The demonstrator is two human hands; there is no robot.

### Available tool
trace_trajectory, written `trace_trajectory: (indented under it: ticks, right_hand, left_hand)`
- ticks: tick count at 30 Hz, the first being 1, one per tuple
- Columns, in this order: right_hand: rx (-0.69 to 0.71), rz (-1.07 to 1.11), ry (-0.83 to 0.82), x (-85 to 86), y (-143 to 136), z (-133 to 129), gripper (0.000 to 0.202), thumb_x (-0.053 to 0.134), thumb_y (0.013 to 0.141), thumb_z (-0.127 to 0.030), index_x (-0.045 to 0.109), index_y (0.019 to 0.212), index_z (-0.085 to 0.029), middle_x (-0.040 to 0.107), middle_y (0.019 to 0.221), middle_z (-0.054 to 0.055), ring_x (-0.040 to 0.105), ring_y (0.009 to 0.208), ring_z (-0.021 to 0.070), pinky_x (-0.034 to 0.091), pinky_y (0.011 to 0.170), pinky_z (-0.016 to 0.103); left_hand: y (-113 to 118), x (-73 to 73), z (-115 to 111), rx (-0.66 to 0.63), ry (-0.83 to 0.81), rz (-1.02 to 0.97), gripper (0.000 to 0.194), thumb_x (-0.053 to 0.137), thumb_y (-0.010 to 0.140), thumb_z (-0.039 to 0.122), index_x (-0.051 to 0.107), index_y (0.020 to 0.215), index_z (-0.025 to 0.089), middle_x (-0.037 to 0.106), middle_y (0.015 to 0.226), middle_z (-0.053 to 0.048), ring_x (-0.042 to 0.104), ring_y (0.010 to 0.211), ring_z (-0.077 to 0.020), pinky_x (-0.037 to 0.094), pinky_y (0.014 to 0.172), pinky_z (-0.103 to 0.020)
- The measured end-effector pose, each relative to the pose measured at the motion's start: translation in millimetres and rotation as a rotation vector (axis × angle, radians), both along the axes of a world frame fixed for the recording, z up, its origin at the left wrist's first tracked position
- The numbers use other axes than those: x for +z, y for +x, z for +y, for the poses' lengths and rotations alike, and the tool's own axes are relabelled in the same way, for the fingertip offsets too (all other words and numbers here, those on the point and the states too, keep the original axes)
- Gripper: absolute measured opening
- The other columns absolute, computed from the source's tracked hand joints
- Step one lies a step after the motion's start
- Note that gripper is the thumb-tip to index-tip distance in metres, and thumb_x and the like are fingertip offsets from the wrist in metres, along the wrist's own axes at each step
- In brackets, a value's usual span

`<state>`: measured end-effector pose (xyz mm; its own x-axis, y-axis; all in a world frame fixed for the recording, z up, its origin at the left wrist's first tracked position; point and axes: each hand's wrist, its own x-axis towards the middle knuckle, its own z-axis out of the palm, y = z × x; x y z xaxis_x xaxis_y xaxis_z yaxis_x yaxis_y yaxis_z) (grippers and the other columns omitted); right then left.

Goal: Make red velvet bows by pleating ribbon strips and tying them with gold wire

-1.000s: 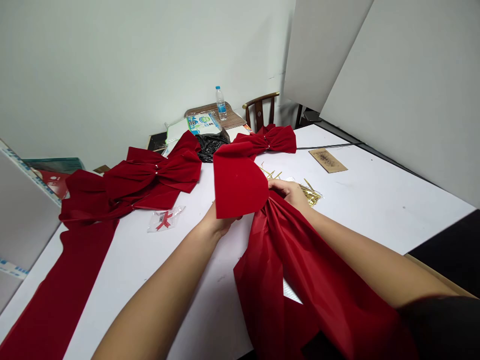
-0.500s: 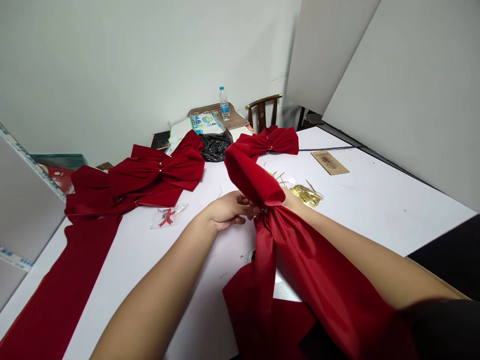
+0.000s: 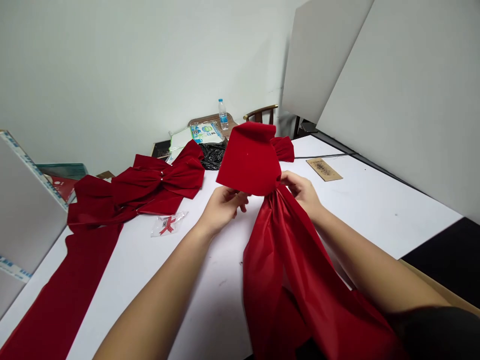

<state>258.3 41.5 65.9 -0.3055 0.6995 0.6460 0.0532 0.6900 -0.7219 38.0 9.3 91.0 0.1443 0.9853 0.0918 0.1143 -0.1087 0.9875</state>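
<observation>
Between my hands is a red velvet bow [image 3: 249, 162], pinched into a gathered middle. Its upper loop stands up facing me, and its long shiny-backed tails hang toward me over the table's near edge. My left hand [image 3: 225, 207] has its fingers curled at the loop's lower left edge; some fingertips are hidden behind the cloth. At the right of the gathered middle, my right hand [image 3: 302, 192] is closed on the bow, its fingertips partly covered by it.
Several finished red bows [image 3: 157, 180] lie piled on the left of the white table [image 3: 378, 200], a long tail trailing forward. Nearby are a clear plastic packet [image 3: 168, 224], a black plastic bag [image 3: 213, 156], a water bottle [image 3: 222, 115] and a brown cardboard piece [image 3: 324, 169].
The bow's loop has turned and risen, its broad velvet face now toward me. My left hand has moved from the gathered middle to the loop's edge. My right hand has come into view beside it.
</observation>
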Motion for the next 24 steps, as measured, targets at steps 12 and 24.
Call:
trace_trajectory:
  ticks: [12,24]
  right_hand:
    - [-0.257,-0.725,0.718,107.3,-14,-35,0.019,0.052,0.098,-0.021,0.069,0.101,-0.013,0.069,0.082,0.007,0.059,0.067,0.0151,0.040,0.060,0.028]
    - [0.331,-0.640,0.230,149.1,1,-28,0.022,0.060,0.098,-0.027,0.072,0.114,-0.015,0.076,0.103,0.007,0.070,0.088,0.0147,0.055,0.073,0.023]
  left_hand:
    - [25,37.1,-50,0.002,-0.021,-0.369,0.044,0.079,0.080,0.056,0.071,0.097,0.016,0.065,0.089,-0.005,0.054,0.074,-0.0139,0.042,0.053,-0.022]
    - [8,54.9,-56,-0.163,-0.132,-0.481,0.041,0.088,0.076,0.049,0.074,0.094,0.015,0.072,0.088,-0.006,0.063,0.082,-0.0182,0.048,0.071,-0.029]
